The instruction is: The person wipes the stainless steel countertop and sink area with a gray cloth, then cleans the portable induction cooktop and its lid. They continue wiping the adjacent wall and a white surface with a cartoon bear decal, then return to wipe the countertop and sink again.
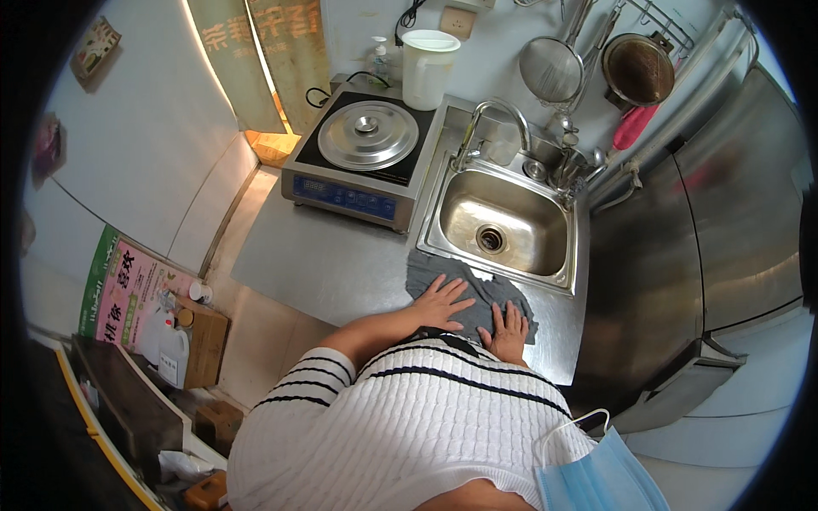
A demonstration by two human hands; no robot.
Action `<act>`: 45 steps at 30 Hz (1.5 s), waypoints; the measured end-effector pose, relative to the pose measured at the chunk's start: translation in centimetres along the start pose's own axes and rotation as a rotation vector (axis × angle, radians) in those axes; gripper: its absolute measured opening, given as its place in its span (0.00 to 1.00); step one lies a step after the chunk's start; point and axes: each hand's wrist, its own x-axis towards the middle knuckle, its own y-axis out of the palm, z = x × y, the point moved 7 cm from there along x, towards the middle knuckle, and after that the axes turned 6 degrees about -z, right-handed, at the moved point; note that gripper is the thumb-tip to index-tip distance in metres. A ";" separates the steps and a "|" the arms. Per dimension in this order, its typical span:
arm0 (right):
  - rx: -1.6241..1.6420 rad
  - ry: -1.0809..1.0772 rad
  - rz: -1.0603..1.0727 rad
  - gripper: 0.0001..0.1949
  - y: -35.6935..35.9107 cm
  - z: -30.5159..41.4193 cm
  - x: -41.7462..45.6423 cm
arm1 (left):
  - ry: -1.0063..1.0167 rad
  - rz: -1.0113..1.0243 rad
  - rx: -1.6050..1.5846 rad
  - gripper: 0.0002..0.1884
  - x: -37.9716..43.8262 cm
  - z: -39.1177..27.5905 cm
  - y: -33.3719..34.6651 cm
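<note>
A dark grey cloth (441, 269) lies spread and wrinkled on the stainless steel counter (319, 262), along the front edge of the sink. My left hand (442, 303) presses flat on its left part with the fingers apart. On the cloth's right part rests my right hand (506, 332), palm down, fingers partly spread. Neither hand grips the fabric. Right behind the cloth is the steel sink basin (511, 198), its drain (491, 239) uncovered. A wet-looking shine shows on the metal between the cloth and the sink rim.
An induction cooker (345, 201) bearing a round steel lid (369, 135) stands left of the sink. Behind are a white pitcher (425, 73) and a curved faucet (501, 108). Strainers (551, 69) hang on the wall. A steel cabinet (645, 255) borders the right; a cardboard box (208, 345) sits left.
</note>
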 end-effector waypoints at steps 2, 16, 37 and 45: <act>-0.009 0.000 -0.045 0.38 0.2 -1.3 -2.1 | 0.112 0.018 -0.030 0.39 1.3 -0.9 0.7; 0.126 -0.673 0.213 0.30 0.9 3.3 -6.2 | 0.302 0.039 -0.478 0.29 -7.5 -3.1 -3.1; 0.103 -0.358 0.207 0.33 2.2 7.5 6.1 | -0.508 -0.032 0.094 0.34 -10.1 6.3 -4.6; 0.014 0.093 0.088 0.33 -0.9 -4.8 -0.7 | -0.148 0.092 0.056 0.34 2.5 -0.5 -0.1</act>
